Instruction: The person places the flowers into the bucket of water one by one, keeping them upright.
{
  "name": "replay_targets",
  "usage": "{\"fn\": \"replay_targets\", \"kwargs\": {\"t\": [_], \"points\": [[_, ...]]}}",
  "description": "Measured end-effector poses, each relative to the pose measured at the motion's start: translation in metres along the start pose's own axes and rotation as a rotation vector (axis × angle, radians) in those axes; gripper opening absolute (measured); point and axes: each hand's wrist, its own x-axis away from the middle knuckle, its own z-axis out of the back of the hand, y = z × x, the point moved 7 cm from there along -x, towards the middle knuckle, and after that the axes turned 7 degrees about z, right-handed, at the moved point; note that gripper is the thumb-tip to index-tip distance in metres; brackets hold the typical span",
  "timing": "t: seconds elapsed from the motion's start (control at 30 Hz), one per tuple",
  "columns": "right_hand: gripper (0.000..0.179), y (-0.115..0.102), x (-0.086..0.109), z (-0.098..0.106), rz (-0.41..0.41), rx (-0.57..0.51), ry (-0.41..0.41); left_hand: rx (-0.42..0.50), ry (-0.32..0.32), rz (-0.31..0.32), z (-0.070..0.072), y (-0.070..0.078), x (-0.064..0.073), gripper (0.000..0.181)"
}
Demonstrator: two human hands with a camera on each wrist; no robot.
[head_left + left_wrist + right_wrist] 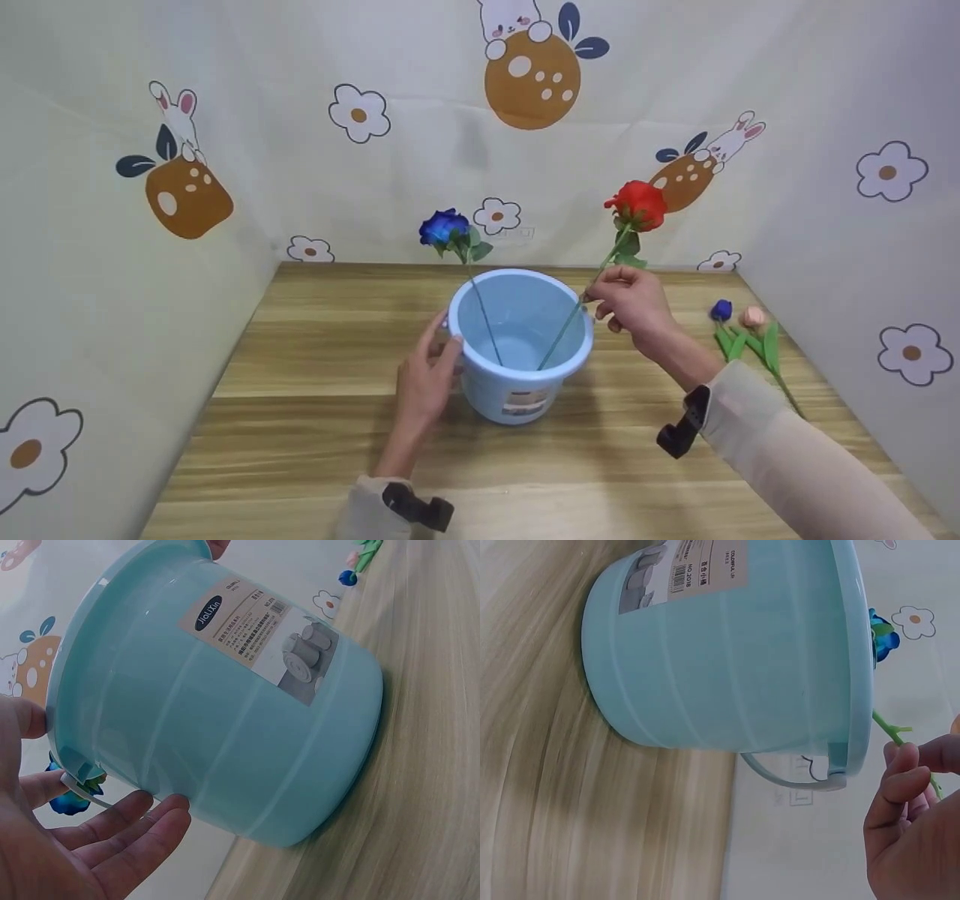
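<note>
On the wood-grain counter (322,420) stands a light-blue plastic bucket (487,397). The left hand (426,382) touches its side, fingers spread; the right hand's (634,304) fingers pinch a long-stemmed red rose (637,206) slanting into it, opposite a blue rose (445,227).

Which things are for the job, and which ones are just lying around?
For the job:
Bucket, touched by the left hand
Red rose, stem pinched by the right hand
Blue rose, stem in the bucket

Just lying about, it seems:
Little blue flower on the table
Pink flower beside it
</note>
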Motion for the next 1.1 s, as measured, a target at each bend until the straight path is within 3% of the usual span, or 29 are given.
{"fn": "replay_targets", "kwargs": {"t": [0.23,0.5,1.1], "points": [[0.013,-0.006,0.0,-0.011,0.047,0.059,-0.021,-0.004,0.018,-0.02,0.001,0.001,0.0,0.052],[0.013,-0.018,0.0,-0.026,0.128,0.159,-0.055,-0.023,0.017,0.009,0.001,0.0,-0.001,0.053],[0.011,-0.027,0.0,-0.044,0.166,0.228,-0.121,-0.02,0.011,0.01,0.001,0.0,-0.002,0.053]]}}
